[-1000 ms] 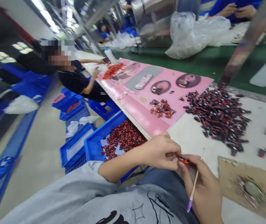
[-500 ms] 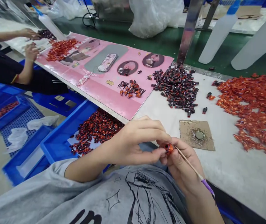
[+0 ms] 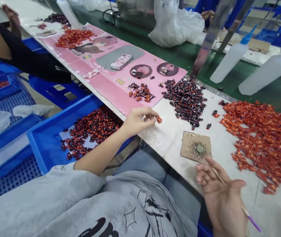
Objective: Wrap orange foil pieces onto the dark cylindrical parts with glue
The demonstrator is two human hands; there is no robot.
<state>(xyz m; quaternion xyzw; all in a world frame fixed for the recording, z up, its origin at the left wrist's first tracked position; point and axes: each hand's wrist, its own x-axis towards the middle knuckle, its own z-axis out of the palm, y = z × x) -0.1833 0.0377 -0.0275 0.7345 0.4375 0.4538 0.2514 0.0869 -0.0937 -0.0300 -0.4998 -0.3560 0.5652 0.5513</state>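
As white workbench (image 3: 168, 141) bears pink printed mat (image 3: 107, 80), your right hand (image 3: 225, 197), palm up, grips purple-ended wooden stick (image 3: 254, 223); left hand (image 3: 140, 121) pinches small orange piece (image 3: 159, 119) above workbench near mat. Setting-down step likely; next move calls for loosened pinch.

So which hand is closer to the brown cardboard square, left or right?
Right. The right hand is just in front of the cardboard square, close to its near edge; the left hand is farther away, off to the cardboard's left.
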